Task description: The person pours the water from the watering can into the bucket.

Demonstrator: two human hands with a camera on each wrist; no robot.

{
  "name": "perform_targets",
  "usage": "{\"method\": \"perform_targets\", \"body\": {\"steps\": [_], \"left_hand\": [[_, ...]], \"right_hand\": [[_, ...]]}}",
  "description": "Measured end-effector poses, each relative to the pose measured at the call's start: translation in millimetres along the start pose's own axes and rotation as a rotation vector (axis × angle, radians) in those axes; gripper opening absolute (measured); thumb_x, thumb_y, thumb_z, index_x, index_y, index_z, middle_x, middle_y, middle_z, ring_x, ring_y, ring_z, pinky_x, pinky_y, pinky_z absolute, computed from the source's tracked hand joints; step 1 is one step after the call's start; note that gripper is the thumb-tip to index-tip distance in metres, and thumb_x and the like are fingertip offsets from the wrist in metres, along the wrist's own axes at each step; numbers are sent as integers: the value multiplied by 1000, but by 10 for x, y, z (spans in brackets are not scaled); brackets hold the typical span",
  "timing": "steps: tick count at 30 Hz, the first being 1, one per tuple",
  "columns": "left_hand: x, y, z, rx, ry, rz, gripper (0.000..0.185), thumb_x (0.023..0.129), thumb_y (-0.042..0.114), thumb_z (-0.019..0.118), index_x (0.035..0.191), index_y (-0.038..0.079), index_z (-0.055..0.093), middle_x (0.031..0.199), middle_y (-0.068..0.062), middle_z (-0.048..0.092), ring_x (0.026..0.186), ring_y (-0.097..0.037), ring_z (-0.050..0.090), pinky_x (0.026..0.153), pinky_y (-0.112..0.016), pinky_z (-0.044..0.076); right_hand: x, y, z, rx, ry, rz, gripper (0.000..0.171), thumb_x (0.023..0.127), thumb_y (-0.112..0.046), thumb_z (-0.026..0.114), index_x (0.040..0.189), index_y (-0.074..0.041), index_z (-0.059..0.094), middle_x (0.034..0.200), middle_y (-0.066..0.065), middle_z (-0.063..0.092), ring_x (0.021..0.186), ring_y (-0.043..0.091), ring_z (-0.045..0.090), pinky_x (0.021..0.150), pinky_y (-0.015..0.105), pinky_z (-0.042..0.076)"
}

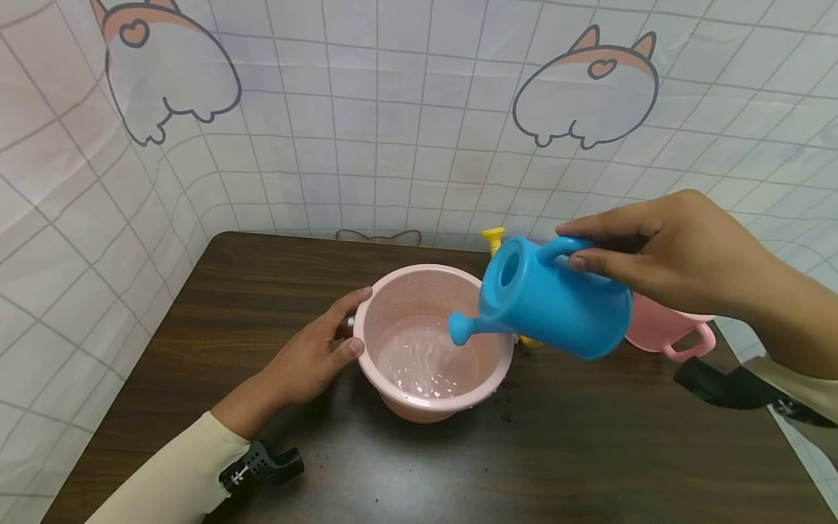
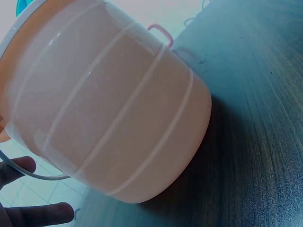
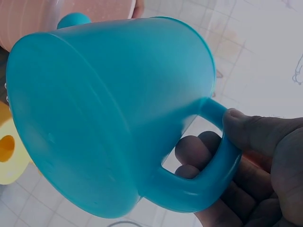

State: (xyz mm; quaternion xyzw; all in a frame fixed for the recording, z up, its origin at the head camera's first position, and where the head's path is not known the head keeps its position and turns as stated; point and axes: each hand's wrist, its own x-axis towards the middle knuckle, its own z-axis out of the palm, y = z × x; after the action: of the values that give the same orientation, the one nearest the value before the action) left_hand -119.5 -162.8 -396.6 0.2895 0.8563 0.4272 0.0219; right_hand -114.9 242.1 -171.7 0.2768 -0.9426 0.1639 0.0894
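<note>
A pink bucket [image 1: 393, 393] stands on the table with rippling water [image 1: 425, 356] in it. My left hand [image 1: 308, 356] grips its left rim with thumb and forefinger; in the left wrist view, two other fingers [image 2: 45, 215] extend past the wire handle [image 2: 45, 178]. My right hand [image 1: 681, 247] holds a blue watering can [image 1: 563, 306] by its handle, fingers curled through the loop in the right wrist view. The can tilts left, with its spout head [image 1: 462, 329] over the bucket's opening.
A yellow watering can [image 1: 494, 237] stands behind the blue one and is mostly hidden. To the right is a pink watering can [image 1: 661, 324], partly covered by the blue can. A tiled-pattern sheet [image 1: 393, 145] hangs behind the dark wooden table [image 1: 393, 480]. Water drops dot the wood near the bucket.
</note>
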Motion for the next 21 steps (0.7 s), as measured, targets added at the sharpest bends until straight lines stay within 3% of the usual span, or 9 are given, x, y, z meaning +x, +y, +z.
{"method": "perform_targets", "body": {"steps": [4, 14, 17, 21], "left_hand": [[0, -3, -4, -1, 7, 14, 67, 105, 59, 43, 163, 34, 21, 145, -9, 53, 115, -23, 66, 88, -52, 51], [3, -9, 1, 8, 9, -7, 65, 106, 56, 46, 163, 37, 20, 145, -8, 52, 115, -22, 66, 89, -52, 51], [2, -13, 3, 8, 6, -9, 65, 106, 54, 47, 163, 37, 20, 145, -8, 52, 115, -23, 65, 89, -52, 51], [7, -19, 8, 7, 2, -3, 65, 106, 53, 46, 163, 35, 20, 146, -9, 52, 116, -24, 65, 90, -54, 51]], "right_hand": [[22, -15, -7, 13, -22, 1, 34, 84, -17, 87, 118, -17, 79, 104, 7, 77, 92, 33, 75, 70, 43, 59], [123, -86, -58, -38, -62, -108, 37, 82, -19, 88, 118, -17, 79, 102, 3, 78, 87, 21, 75, 65, 26, 56], [154, -100, -70, -42, -88, -110, 36, 84, -21, 87, 119, -18, 79, 102, 2, 78, 85, 18, 75, 65, 28, 56], [189, -117, -87, -32, -123, -105, 37, 85, -22, 87, 120, -17, 78, 103, 2, 77, 90, 25, 75, 71, 40, 60]]}}
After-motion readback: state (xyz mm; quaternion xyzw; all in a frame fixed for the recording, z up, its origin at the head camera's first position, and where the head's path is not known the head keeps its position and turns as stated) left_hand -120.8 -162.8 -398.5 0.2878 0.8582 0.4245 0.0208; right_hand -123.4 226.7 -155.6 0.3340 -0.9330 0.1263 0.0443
